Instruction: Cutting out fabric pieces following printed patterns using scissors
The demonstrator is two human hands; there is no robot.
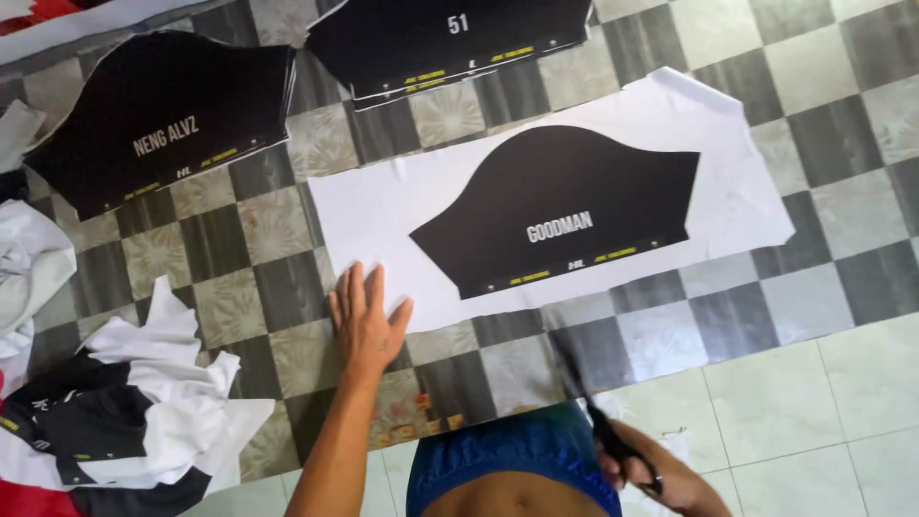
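A: Where is your left hand [367, 324]?

B: Your left hand lies flat, fingers spread, its grip released, pressing the lower left corner of the white sheet [383, 211]. The sheet lies on the checkered floor [239, 239].

A: What does the sheet carry?

B: A black printed panel [565, 215] with white lettering sits at the middle of the sheet, to the right of your left hand.

A: And your right hand [661, 474]?

B: Its grip is clenched on the handles of the scissors [593, 407]. The blades are blurred; they point up toward the lower edge of the sheet, below the panel.

A: What else lies near the sheet?

B: Two stacks of cut black panels [163, 115] lie above and to the left of it. A pile of scraps [144, 412] lies well to the left.
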